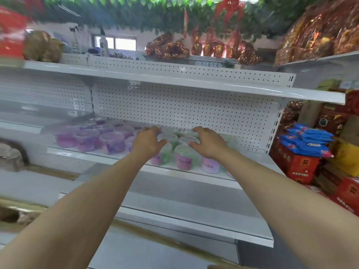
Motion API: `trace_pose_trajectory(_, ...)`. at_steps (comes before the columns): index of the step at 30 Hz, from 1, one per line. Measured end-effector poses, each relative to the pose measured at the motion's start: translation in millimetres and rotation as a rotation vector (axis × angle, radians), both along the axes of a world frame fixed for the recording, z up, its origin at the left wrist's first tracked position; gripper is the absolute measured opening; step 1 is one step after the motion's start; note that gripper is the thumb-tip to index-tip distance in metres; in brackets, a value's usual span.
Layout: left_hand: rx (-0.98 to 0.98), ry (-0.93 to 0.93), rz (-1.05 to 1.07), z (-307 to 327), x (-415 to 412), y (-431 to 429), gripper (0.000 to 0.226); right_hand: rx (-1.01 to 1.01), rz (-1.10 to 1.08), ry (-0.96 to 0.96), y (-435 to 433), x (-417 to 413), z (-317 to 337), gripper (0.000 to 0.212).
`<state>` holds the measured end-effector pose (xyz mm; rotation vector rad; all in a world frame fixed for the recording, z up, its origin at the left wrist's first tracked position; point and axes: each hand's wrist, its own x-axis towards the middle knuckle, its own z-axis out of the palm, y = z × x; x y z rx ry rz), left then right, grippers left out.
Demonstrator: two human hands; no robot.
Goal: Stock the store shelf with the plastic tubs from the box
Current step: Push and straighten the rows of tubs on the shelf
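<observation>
The left hand (147,141) and the right hand (209,142) reach side by side over the shelf (81,154), fingers bent down across clear lids and thumbs turned toward each other. Blur hides whether either hand actually pinches a tub or only rests on it. The green tubs (185,152) stand upright directly between and below the 2 hands, at the middle of the shelf, running from its front edge back toward the pegboard (184,109). The purple tubs (111,141) fill the left part. Bare shelf shows only toward the right end, beyond the right hand, so that hand is likely the nearer one for the next placement. The box cannot be made out.
</observation>
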<state>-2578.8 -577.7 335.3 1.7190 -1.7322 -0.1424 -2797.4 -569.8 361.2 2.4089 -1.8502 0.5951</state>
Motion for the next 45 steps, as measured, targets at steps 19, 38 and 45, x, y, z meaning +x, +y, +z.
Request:
trace_pose_trajectory(19, -0.007, -0.079, 0.021, 19.8, 298.0, -84.5, 0.054, 0.008, 0.014, -0.106, -93.7, 282.8, 5.7, 0.059)
trace_pose_trajectory(38, 0.282, -0.206, -0.119, -31.5, 435.9, -329.0, 0.051, 0.249, 0.040, 0.026, -350.8, 444.3, -44.8, 0.055)
trace_pose_trajectory(45, 0.423, -0.414, -0.261, -57.1, 447.1, -407.9, 0.045, 0.389, -0.002, 0.052, -414.3, 474.0, -75.7, 0.057)
